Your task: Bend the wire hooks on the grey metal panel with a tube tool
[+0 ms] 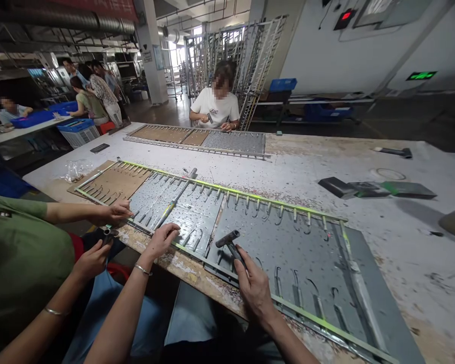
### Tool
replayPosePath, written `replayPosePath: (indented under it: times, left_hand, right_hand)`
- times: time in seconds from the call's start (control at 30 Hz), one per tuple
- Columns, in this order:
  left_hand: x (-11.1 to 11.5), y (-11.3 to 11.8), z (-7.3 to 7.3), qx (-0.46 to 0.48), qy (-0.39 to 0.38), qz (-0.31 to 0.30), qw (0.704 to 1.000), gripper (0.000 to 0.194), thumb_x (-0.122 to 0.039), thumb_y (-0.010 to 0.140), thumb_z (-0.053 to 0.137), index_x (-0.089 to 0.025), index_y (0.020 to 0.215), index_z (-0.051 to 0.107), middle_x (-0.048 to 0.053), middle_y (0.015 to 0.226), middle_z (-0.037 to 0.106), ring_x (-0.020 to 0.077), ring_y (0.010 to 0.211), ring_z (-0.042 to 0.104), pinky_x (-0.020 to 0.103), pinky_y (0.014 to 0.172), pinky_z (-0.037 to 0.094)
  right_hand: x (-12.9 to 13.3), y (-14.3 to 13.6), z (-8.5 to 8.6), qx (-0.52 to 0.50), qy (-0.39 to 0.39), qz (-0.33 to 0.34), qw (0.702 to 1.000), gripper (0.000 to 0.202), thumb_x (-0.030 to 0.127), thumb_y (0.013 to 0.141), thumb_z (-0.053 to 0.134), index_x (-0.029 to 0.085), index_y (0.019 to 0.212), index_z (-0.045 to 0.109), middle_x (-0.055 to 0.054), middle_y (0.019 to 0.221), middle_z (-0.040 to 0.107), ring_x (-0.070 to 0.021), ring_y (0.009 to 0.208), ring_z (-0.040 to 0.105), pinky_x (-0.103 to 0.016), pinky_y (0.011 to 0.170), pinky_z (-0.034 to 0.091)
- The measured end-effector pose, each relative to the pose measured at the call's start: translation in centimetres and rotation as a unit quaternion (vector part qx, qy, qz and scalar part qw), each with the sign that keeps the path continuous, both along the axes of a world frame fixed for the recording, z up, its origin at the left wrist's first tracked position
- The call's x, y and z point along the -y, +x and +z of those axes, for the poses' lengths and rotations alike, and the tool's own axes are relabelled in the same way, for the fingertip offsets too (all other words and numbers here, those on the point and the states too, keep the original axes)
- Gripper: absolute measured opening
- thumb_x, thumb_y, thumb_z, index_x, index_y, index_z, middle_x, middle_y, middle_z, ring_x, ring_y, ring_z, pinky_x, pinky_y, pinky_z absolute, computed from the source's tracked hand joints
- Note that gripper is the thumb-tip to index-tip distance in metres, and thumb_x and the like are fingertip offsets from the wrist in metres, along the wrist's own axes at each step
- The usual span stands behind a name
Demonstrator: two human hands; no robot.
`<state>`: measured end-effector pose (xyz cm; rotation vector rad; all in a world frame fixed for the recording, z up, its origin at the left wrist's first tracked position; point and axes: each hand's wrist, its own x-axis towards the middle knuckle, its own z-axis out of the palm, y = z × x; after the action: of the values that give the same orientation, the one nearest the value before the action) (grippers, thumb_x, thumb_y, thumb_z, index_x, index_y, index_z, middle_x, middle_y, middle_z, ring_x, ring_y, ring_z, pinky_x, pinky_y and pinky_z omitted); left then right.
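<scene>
A long metal frame point(276, 199) with yellow-green edges and rows of small hooks lies over grey plates point(258, 242) on the table. My right hand point(253, 283) is closed round the handle of a dark metal hammer point(227, 238), whose tubular head is raised over the frame's near rail. Further left, my left hand point(162, 241), with a bangle at the wrist, has its fingers pinched together at the near rail. What those fingers hold, if anything, is too small to make out. Hooks stand along both long rails.
Close on my left, a person in green point(30, 253) works at the same frame with a hammer. Across the table point(288, 172), a person in white point(216, 106) works at another frame point(231, 141). Dark blocks point(375, 189) and another hammer point(394, 151) lie at right.
</scene>
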<state>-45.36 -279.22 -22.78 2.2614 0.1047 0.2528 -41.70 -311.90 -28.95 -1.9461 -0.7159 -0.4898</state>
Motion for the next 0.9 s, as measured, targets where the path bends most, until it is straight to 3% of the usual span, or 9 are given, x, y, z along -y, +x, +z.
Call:
replayPosePath:
  times: [0.2, 0.3, 0.43, 0.53, 0.6, 0.7, 0.73, 0.8, 0.9]
  left_hand:
    - [-0.1, 0.4, 0.4, -0.015, -0.065, 0.001, 0.998, 0.03, -0.044, 0.092, 0.057, -0.016, 0.091, 0.067, 0.002, 0.083, 0.065, 0.0162, 0.078, 0.056, 0.027, 0.073, 0.046]
    - [-0.4, 0.6, 0.6, -0.028, -0.108, -0.012, 0.994, 0.03, -0.043, 0.088, 0.061, -0.015, 0.094, 0.068, 0.004, 0.087, 0.067, 0.0174, 0.082, 0.058, 0.029, 0.077, 0.047]
    - [-0.6, 0.9, 0.7, -0.045, -0.13, -0.021, 0.99, 0.026, -0.037, 0.088, 0.061, -0.016, 0.099, 0.07, 0.007, 0.095, 0.071, 0.0198, 0.087, 0.06, 0.032, 0.081, 0.049]
    - [-0.7, 0.9, 0.6, -0.038, -0.124, -0.017, 0.991, 0.021, -0.036, 0.091, 0.059, -0.018, 0.095, 0.069, 0.007, 0.092, 0.071, 0.0199, 0.084, 0.059, 0.032, 0.078, 0.049]
    - [-0.8, 0.8, 0.5, -0.029, -0.124, -0.018, 0.992, 0.021, -0.037, 0.092, 0.059, -0.019, 0.094, 0.07, 0.007, 0.092, 0.072, 0.0204, 0.085, 0.06, 0.033, 0.079, 0.05]
    - [-0.8, 0.6, 0.3, -0.023, -0.132, -0.026, 0.991, 0.024, -0.039, 0.088, 0.065, -0.016, 0.093, 0.072, 0.007, 0.093, 0.073, 0.0212, 0.089, 0.063, 0.033, 0.084, 0.05]
    - [-0.7, 0.6, 0.3, -0.022, -0.133, -0.027, 0.99, 0.025, -0.04, 0.087, 0.067, -0.016, 0.092, 0.072, 0.007, 0.093, 0.072, 0.0209, 0.089, 0.063, 0.033, 0.083, 0.05]
    - [-0.6, 0.6, 0.2, -0.02, -0.13, -0.029, 0.991, 0.028, -0.041, 0.086, 0.067, -0.015, 0.093, 0.072, 0.007, 0.092, 0.072, 0.0197, 0.086, 0.063, 0.032, 0.081, 0.051]
    - [-0.2, 0.6, 0.0, -0.004, -0.114, -0.036, 0.993, 0.028, -0.041, 0.089, 0.064, -0.016, 0.096, 0.073, 0.007, 0.094, 0.072, 0.0191, 0.087, 0.063, 0.032, 0.081, 0.052]
  right_hand:
    - [0.0, 0.0, -0.2, -0.022, -0.001, 0.021, 1.0, 0.04, 0.038, 0.115, 0.044, 0.013, 0.141, 0.059, -0.014, 0.128, 0.068, -0.0281, 0.109, 0.07, -0.038, 0.092, 0.06]
    - [-0.2, -0.1, -0.1, -0.043, 0.009, 0.021, 0.999, 0.041, 0.04, 0.114, 0.045, 0.013, 0.14, 0.061, -0.014, 0.126, 0.068, -0.0285, 0.106, 0.071, -0.039, 0.092, 0.06]
    - [-0.2, 0.9, 0.0, -0.125, 0.007, 0.015, 0.992, 0.047, 0.048, 0.111, 0.045, 0.015, 0.136, 0.066, -0.013, 0.12, 0.071, -0.0294, 0.097, 0.072, -0.037, 0.081, 0.062]
    - [-0.1, 2.6, 0.4, -0.155, -0.038, -0.01, 0.987, 0.054, 0.054, 0.11, 0.04, 0.015, 0.136, 0.066, -0.014, 0.109, 0.073, -0.0313, 0.091, 0.072, -0.04, 0.076, 0.061]
    - [0.1, 3.7, 1.5, -0.104, -0.083, -0.051, 0.99, 0.063, 0.058, 0.109, 0.034, 0.011, 0.137, 0.064, -0.019, 0.115, 0.07, -0.0363, 0.102, 0.068, -0.048, 0.085, 0.059]
    - [-0.6, 4.5, 4.8, 0.019, -0.113, -0.092, 0.989, 0.067, 0.06, 0.11, 0.033, 0.005, 0.14, 0.057, -0.027, 0.135, 0.056, -0.0434, 0.124, 0.054, -0.06, 0.101, 0.049]
    - [-1.2, 4.5, 6.2, 0.042, -0.108, -0.068, 0.991, 0.062, 0.056, 0.111, 0.035, 0.006, 0.141, 0.056, -0.026, 0.138, 0.055, -0.0419, 0.127, 0.052, -0.059, 0.103, 0.048]
    - [-3.3, 4.2, 8.7, 0.029, -0.125, 0.042, 0.991, 0.042, 0.041, 0.113, 0.041, 0.012, 0.139, 0.056, -0.019, 0.131, 0.061, -0.0324, 0.118, 0.06, -0.047, 0.098, 0.054]
    - [-7.8, 3.8, 10.8, -0.04, -0.296, 0.157, 0.941, 0.027, 0.022, 0.109, 0.052, 0.015, 0.135, 0.058, -0.012, 0.122, 0.065, -0.0242, 0.107, 0.065, -0.034, 0.09, 0.054]
